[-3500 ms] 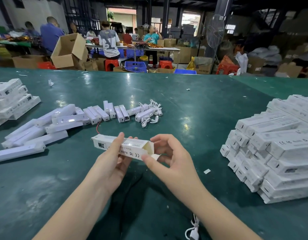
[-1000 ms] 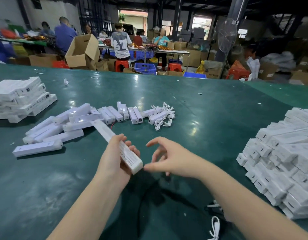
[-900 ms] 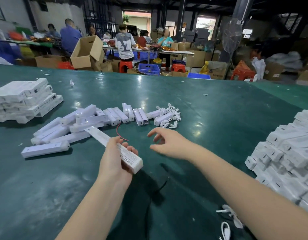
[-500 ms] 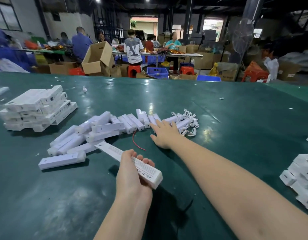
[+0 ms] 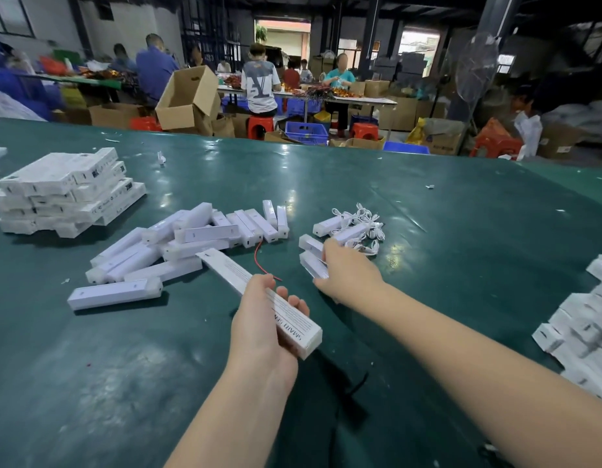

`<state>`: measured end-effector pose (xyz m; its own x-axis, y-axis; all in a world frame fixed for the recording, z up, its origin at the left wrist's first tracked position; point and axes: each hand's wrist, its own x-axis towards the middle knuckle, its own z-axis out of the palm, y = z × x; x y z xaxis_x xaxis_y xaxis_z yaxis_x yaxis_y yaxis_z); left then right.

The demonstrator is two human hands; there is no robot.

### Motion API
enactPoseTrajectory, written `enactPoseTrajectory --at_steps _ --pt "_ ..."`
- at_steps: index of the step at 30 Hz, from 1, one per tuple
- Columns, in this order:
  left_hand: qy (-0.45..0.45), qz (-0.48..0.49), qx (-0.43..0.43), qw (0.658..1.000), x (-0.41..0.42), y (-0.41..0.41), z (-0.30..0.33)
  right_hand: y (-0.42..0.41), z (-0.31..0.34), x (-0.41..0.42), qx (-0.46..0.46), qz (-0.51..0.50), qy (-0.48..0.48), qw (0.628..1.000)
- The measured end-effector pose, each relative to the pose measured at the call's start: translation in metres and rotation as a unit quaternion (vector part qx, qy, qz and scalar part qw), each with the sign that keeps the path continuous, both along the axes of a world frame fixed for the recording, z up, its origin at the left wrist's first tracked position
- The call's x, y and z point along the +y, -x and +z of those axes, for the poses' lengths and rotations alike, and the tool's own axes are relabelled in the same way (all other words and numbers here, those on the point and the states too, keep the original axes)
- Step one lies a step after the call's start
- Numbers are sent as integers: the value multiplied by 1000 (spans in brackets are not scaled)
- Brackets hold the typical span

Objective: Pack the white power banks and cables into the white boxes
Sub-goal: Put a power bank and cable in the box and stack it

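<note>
Green matting covers the work table [image 5: 428,231], with other workers at benches behind. The left hand [image 5: 259,336] grips a long white printed carton [image 5: 259,298], fingers curled round it, far end pointing up and left. The right hand [image 5: 346,275] reaches over two white power banks [image 5: 309,255] beside the coiled white cables [image 5: 363,228]; whether it grips one cannot be told. The step in hand appears to be fetching contents. Next: secure one bank and a cable, then align them with the carton's open end.
</note>
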<state>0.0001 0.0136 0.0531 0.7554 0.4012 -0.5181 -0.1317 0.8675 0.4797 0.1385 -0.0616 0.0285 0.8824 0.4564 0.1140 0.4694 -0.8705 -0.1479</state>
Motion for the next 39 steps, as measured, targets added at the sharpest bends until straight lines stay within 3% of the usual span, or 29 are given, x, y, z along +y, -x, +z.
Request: enactPoseTrajectory --at_steps 3,6,8,11,13,16,19,25,29,39 --pt "-96 -42 26 994 0 -1 -3 10 11 -19 78 -8 -104 992" --pt "-300 -98 72 946 -1 -5 -8 26 27 -46 121 -4 -353 928" --pt "-453 -110 60 883 -3 -5 -13 37 38 -69 128 9 -508 852" --pt "-678 -120 24 725 -4 -1 -24 57 47 -105 75 16 -666 742" --pt "-766 -126 35 630 -5 0 -28 71 50 -125 25 20 -720 693" --pt "-827 -109 70 547 -9 -1 -28 83 50 -143 -3 31 -755 655" --pt "-864 -90 61 491 -10 -1 -32 87 48 -148 0 42 -747 664" --pt "-875 -67 31 479 -12 -3 -35 100 42 -139 -38 86 -668 738" --pt "-860 -76 41 503 -13 -3 -35 102 39 -135 -41 81 -649 755" --pt "-888 -83 33 452 -13 -1 -38 89 43 -149 61 40 -619 782"
